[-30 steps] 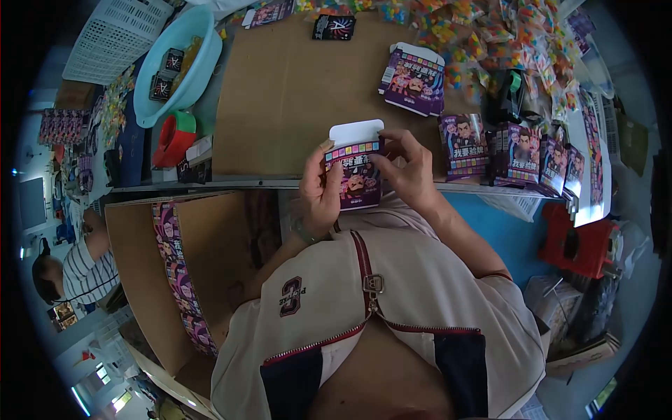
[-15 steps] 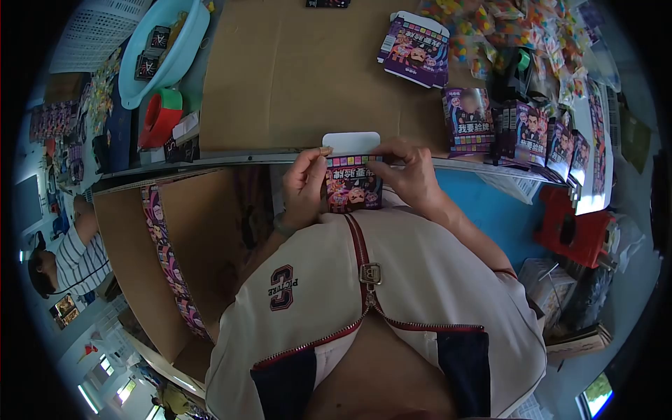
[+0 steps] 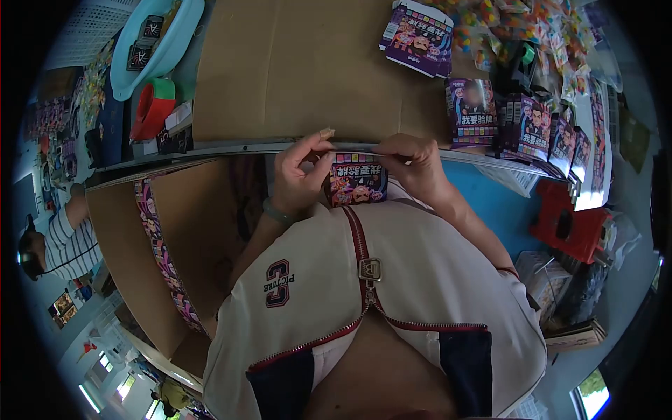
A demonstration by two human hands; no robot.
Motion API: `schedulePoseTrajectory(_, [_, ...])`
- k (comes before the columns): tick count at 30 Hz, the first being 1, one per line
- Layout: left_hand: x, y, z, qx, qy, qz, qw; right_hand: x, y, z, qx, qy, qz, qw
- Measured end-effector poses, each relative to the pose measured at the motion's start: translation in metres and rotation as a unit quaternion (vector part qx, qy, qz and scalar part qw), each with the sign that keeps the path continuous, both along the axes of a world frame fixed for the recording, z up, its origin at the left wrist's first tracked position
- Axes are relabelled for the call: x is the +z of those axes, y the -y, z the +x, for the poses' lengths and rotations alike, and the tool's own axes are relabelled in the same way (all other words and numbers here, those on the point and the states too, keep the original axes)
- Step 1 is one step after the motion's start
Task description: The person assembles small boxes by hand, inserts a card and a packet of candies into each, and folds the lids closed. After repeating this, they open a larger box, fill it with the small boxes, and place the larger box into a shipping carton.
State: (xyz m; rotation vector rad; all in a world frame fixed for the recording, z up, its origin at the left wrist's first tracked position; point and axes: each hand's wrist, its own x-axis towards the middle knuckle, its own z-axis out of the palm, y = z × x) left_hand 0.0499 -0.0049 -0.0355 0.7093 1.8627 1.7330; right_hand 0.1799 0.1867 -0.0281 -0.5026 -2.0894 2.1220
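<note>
A small purple printed card box [image 3: 358, 183] is upright in front of my chest, at the table edge. My right hand [image 3: 414, 164] pinches its upper right corner between thumb and fingers. My left hand [image 3: 302, 171] is at the box's left side, thumb against the upper left corner and index finger raised apart from it. The other left fingers are partly hidden. No white flap shows above the box's top edge.
Flat purple cartons [image 3: 418, 38] lie on the cardboard sheet [image 3: 301, 70]. Filled boxes [image 3: 472, 112] and candy bags [image 3: 490, 28] are at right. A blue basin [image 3: 126, 70] and red tape dispenser [image 3: 151, 112] stand left, above a large carton [image 3: 119, 245]. A person [image 3: 66, 245] is far left.
The white flap that stood above the box is out of sight. My left index finger has lifted away from the box's top. The view has shifted slightly.
</note>
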Motion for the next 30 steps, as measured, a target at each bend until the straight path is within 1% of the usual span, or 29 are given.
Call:
schedulePoseTrajectory(1, [-0.002,-0.001,-0.001,-0.003,-0.053,0.026,0.998,0.0,0.0,0.001,0.022,-0.045,0.122,0.991])
schedulePoseTrajectory(2, [-0.003,-0.001,-0.006,-0.003,-0.052,0.026,0.998,0.001,-0.001,0.0,0.023,-0.044,0.122,0.991])
schedulePoseTrajectory(4, [-0.001,0.006,-0.015,-0.1,-0.069,0.063,0.991,0.01,-0.003,-0.001,0.021,-0.125,0.239,0.963])
schedulePoseTrajectory(5, [0.001,0.005,-0.015,-0.099,-0.066,0.061,0.991,0.017,-0.004,-0.003,0.022,-0.122,0.236,0.964])
schedulePoseTrajectory(7, [0.011,-0.002,-0.015,-0.109,-0.079,0.001,0.991,0.03,-0.008,-0.01,0.083,-0.062,0.213,0.972])
schedulePoseTrajectory(8, [0.014,-0.006,-0.013,-0.111,-0.079,0.002,0.991,0.029,-0.011,-0.011,0.082,-0.062,0.214,0.972])
schedulePoseTrajectory(9, [0.018,-0.009,-0.012,-0.099,-0.019,0.016,0.995,0.027,-0.015,-0.013,0.064,-0.006,0.129,0.99])
schedulePoseTrajectory(10, [0.019,-0.011,-0.01,-0.086,0.041,0.029,0.995,0.026,-0.016,-0.014,0.046,0.05,0.043,0.997])
schedulePoseTrajectory(14, [0.011,-0.013,-0.01,-0.079,0.067,0.04,0.994,0.021,-0.012,-0.013,0.04,0.036,0.02,0.998])
schedulePoseTrajectory(16, [0.006,-0.012,-0.009,-0.082,0.123,0.035,0.988,0.012,-0.003,-0.008,0.005,-0.018,0.133,0.991])
schedulePoseTrajectory(17, [0.003,-0.011,-0.008,-0.082,0.125,0.035,0.988,0.01,-0.003,-0.007,0.005,-0.016,0.133,0.991])
schedulePoseTrajectory(19, [-0.003,-0.011,-0.007,-0.07,0.177,0.056,0.98,0.009,-0.006,-0.004,0.027,-0.009,0.042,0.999])
schedulePoseTrajectory(20, [-0.004,-0.01,-0.005,-0.07,0.178,0.057,0.98,0.008,-0.009,-0.002,0.027,-0.008,0.042,0.999])
schedulePoseTrajectory(22, [-0.006,-0.009,0.003,-0.065,0.134,0.09,0.985,0.007,-0.015,0.002,0.101,-0.041,0.086,0.99])
schedulePoseTrajectory(23, [-0.01,-0.007,0.004,-0.064,0.135,0.091,0.985,0.009,-0.018,0.003,0.102,-0.039,0.087,0.99])
schedulePoseTrajectory(25, [-0.017,0.0,-0.001,-0.053,0.026,0.012,0.998,0.015,-0.021,0.002,0.169,-0.012,0.238,0.956])
schedulePoseTrajectory(26, [-0.019,0.003,-0.005,-0.051,0.021,0.016,0.998,0.016,-0.019,-0.001,0.169,-0.016,0.243,0.955])
schedulePoseTrajectory(27, [-0.02,0.006,-0.011,0.008,0.049,0.026,0.998,0.019,-0.013,-0.005,0.155,-0.053,0.334,0.928])
schedulePoseTrajectory(28, [-0.018,0.006,-0.018,0.068,0.075,0.04,0.994,0.023,-0.007,-0.012,0.137,-0.093,0.424,0.891])
schedulePoseTrajectory(29, [-0.013,0.004,-0.022,0.134,0.222,0.091,0.962,0.028,-0.003,-0.018,0.155,-0.103,0.446,0.875])
schedulePoseTrajectory(30, [-0.013,0.004,-0.029,0.131,0.211,0.106,0.963,0.027,-0.002,-0.028,0.152,-0.114,0.459,0.868])
